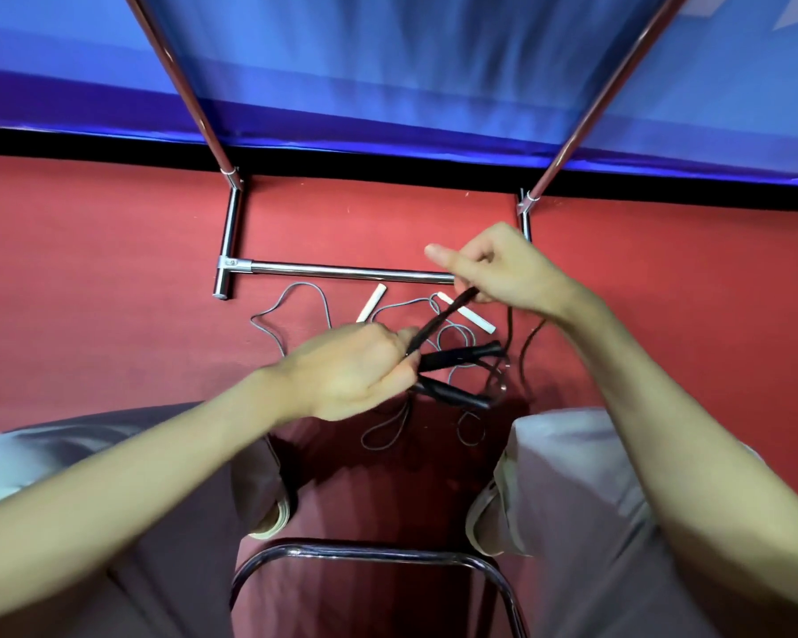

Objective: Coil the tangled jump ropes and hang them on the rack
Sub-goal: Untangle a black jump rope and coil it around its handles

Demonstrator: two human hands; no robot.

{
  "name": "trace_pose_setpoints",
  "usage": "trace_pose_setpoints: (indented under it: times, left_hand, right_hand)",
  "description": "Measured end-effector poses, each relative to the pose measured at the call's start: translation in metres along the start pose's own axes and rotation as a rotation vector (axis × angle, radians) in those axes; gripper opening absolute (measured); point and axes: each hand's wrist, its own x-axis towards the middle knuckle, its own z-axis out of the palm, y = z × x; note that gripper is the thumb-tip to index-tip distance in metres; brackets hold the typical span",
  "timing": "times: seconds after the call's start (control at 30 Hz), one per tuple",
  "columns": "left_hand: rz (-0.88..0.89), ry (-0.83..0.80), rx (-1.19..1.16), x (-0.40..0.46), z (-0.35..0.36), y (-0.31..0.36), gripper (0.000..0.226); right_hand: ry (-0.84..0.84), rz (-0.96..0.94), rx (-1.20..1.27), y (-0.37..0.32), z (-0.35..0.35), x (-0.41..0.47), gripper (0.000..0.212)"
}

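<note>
Above the red carpet floor (111,278), between the person's knees, the left hand (351,370) grips the two black plastic handles (461,354) of the black jump rope (438,322). The right hand (503,269) is higher and pinches a bundle of this black cord. The grey thin jump rope with white handles (372,303) lies tangled on the floor, just beside the base of the chrome metal rack (342,270). A blue banner (388,85) stands behind the rack.

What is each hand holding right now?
Left hand: grips the black handles and black rope.
Right hand: pinches the black rope.
</note>
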Motion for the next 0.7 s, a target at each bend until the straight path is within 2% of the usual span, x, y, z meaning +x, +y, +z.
trace_pose_setpoints:
  times: [0.1, 0.2, 0.27, 0.37, 0.43, 0.5, 0.6, 0.7]
  left_hand:
    - [0.021, 0.218, -0.395, -0.002, -0.008, 0.005, 0.038]
    - [-0.183, 0.415, -0.718, 0.005, -0.019, -0.001, 0.02]
    - [-0.348, 0.553, -0.844, 0.013, -0.022, -0.006, 0.014]
    - [-0.514, 0.749, -0.765, 0.021, -0.024, -0.02, 0.017]
    - [-0.53, 0.775, -0.583, 0.021, -0.025, -0.031, 0.022]
    - [-0.46, 0.722, -0.443, 0.021, -0.024, -0.035, 0.023]
    - [-0.349, 0.625, -0.398, 0.021, -0.025, -0.033, 0.02]
    - [-0.291, 0.545, -0.414, 0.019, -0.028, -0.031, 0.015]
  right_hand:
    - [0.031, 0.075, 0.276, 0.006, -0.005, 0.001, 0.056]
    - [0.058, 0.043, 0.432, 0.007, 0.007, 0.005, 0.03]
    - [0.039, 0.053, 0.546, 0.001, 0.021, 0.006, 0.034]
    - [-0.058, -0.016, 0.559, -0.019, 0.041, 0.003, 0.037]
    - [-0.08, -0.05, 0.622, -0.03, 0.051, 0.001, 0.03]
    - [0.008, 0.024, 0.736, -0.039, 0.056, 0.006, 0.02]
    - [0.124, 0.166, 0.797, -0.042, 0.048, 0.018, 0.05]
    - [0.104, 0.151, 0.788, -0.034, 0.034, 0.025, 0.05]
